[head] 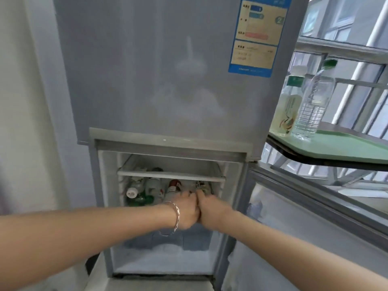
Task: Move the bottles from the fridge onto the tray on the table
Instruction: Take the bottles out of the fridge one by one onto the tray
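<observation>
The fridge [168, 80] has its lower compartment open. Several bottles lie on their sides on its upper shelf [170, 177]: a white-capped one [132, 193] at the left, a white one [154, 185], a red-labelled bottle [173, 186] and a dark-labelled bottle [202, 185]. My left hand [186, 208], with a bracelet on the wrist, is curled around the near end of the red-labelled bottle. My right hand [212, 206] presses against it, curled around the near end of the dark-labelled bottle. The green tray [348, 148] on the table at the right holds two upright bottles.
On the tray stand a yellowish drink bottle [288, 106] with a white cap and a clear water bottle [312, 106] with a green cap. The open lower fridge door [315, 206] swings out to the right under the table's edge. Window bars run behind the table.
</observation>
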